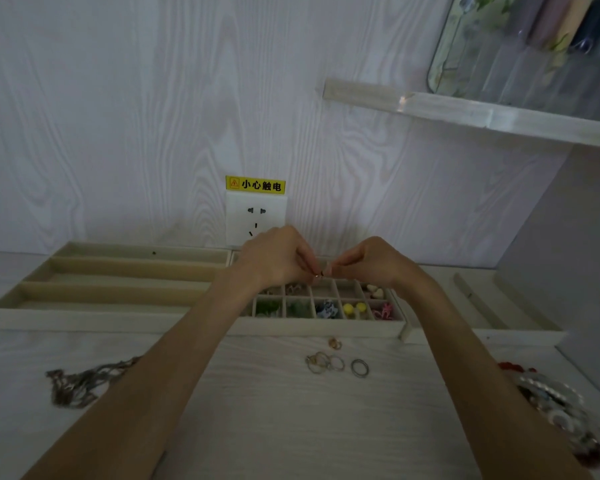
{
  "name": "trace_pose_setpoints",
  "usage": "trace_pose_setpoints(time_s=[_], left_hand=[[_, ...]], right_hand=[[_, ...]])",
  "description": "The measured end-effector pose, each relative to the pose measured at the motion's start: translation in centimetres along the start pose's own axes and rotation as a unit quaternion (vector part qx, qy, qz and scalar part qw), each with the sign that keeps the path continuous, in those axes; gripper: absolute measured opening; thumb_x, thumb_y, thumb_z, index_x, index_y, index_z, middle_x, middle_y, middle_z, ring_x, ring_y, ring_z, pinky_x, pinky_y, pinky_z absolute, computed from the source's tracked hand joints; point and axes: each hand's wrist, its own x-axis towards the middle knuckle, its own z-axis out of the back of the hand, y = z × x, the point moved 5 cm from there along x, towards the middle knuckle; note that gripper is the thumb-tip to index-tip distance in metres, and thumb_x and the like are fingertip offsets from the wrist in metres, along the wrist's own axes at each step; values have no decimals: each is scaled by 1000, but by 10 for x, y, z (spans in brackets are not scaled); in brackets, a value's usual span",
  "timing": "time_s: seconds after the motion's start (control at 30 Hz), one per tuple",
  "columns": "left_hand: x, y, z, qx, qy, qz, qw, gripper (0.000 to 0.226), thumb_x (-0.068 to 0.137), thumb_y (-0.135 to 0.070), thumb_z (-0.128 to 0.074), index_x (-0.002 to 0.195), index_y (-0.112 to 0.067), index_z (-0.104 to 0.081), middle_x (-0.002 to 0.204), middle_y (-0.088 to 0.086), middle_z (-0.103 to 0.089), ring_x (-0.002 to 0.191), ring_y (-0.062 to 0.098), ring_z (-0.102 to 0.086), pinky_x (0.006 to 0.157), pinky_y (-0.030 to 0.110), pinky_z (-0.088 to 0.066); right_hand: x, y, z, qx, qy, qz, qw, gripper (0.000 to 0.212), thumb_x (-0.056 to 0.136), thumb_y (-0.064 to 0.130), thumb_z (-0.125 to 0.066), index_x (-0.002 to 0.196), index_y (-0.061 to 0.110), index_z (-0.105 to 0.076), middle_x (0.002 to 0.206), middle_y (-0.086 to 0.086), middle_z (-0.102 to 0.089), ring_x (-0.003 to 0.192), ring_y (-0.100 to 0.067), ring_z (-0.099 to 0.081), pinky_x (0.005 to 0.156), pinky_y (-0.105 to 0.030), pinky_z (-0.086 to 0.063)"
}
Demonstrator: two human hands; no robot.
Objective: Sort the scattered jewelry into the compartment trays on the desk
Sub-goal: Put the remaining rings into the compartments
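Metal rings (336,362) loose on desk (274,410) | hands pinch small piece (319,274) over grid tray (326,327)

Bare desk (257,403) lies between chains (77,381) (left) and rings (336,362), bracelets (555,403) crowding right.

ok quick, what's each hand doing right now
Left hand: fingers pinch a tiny jewelry piece above the grid tray.
Right hand: fingertips pinch the same piece from the other side.

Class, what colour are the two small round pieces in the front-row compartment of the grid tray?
Yellow round pieces, best seen in the head view.
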Motion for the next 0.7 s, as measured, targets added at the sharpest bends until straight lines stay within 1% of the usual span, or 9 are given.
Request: trace_pose_setpoints(time_s=[0.07, 0.13, 0.17, 0.23, 0.3, 0.4, 0.53, 0.6, 0.7], left_hand=[[0, -1, -2, 13, 8, 1, 1000, 13, 72, -26, -80, 81, -34, -76, 68, -24, -62, 83, 3, -66, 81, 32, -55], [0, -1, -4, 20, 19, 3, 1000, 13, 73, -27, -79, 83, -34, -76, 70, -24, -63, 85, 4, -65, 82, 32, -54], [0, -1, -5, 20, 25, 2, 999, 13, 73, -28, -79, 84, -35, -76, 70, -25, -62, 86, 4, -65, 83, 33, -54], [1, 1, -6, 15, 48, -1, 999, 14, 74, -27, -78, 86, -35, -76, 71, -26, -62, 87, 6, -64, 86, 36, -53], [2, 1, -8, 11, 80, 0, 997, 16, 77, -24, -76, 91, -32, -76, 73, -24, -62, 88, 8, -63, 87, 34, -52], [1, 0, -10, 11, 128, -1, 992, 19, 82, -17, -70, 98, -26, -75, 83, -16, -64, 89, 11, -59, 85, 28, -48], [3, 1, -11, 23, 148, -14, 989, 27, 86, -7, -62, 99, -27, -75, 109, -2, -68, 101, 18, -61, 97, 36, -48], [4, 3, -15, 43, 154, -16, 987, 30, 89, -5, -58, 103, -26, -74, 118, 2, -65, 104, 18, -60, 97, 34, -47], [5, 4, -16, 57, 145, -11, 988, 32, 91, -5, -53, 107, -26, -73, 124, 2, -63, 108, 16, -58, 93, 24, -45]], right_hand=[[0, -2, -2, -9, 8, -11, 1000, 27, 80, 26, -72, 101, 9, -73, 79, 10, -66, 62, 5, -54, 53, -7, -40], [1, -4, -4, -13, 17, -22, 1000, 25, 81, 25, -71, 99, 7, -74, 50, 19, -59, 43, 9, -50, 42, -5, -35], [1, -5, -4, -18, 22, -27, 999, 25, 81, 25, -71, 98, 7, -74, 40, 20, -55, 38, 11, -48, 39, -4, -32], [1, -5, -5, -33, 35, -34, 998, 24, 80, 27, -72, 97, 9, -74, 35, 21, -51, 36, 11, -46, 38, -4, -31], [2, -5, -7, -47, 47, -35, 997, 25, 80, 29, -73, 96, 10, -74, 43, 18, -55, 46, 7, -51, 45, -7, -34], [1, -4, -10, -64, 67, -31, 995, 27, 79, 30, -72, 100, 13, -74, 71, 10, -62, 71, 0, -53, 61, -13, -40], [0, -6, -10, -62, 75, -35, 995, 30, 78, 31, -72, 102, 13, -74, 95, 0, -69, 90, -7, -58, 79, -21, -44], [1, -7, -12, -62, 68, -37, 995, 29, 78, 31, -73, 100, 13, -74, 94, -1, -69, 87, -7, -58, 76, -20, -44], [4, -7, -16, -66, 43, -29, 996, 26, 78, 29, -74, 97, 12, -74, 77, 4, -65, 70, -1, -54, 58, -14, -39]])
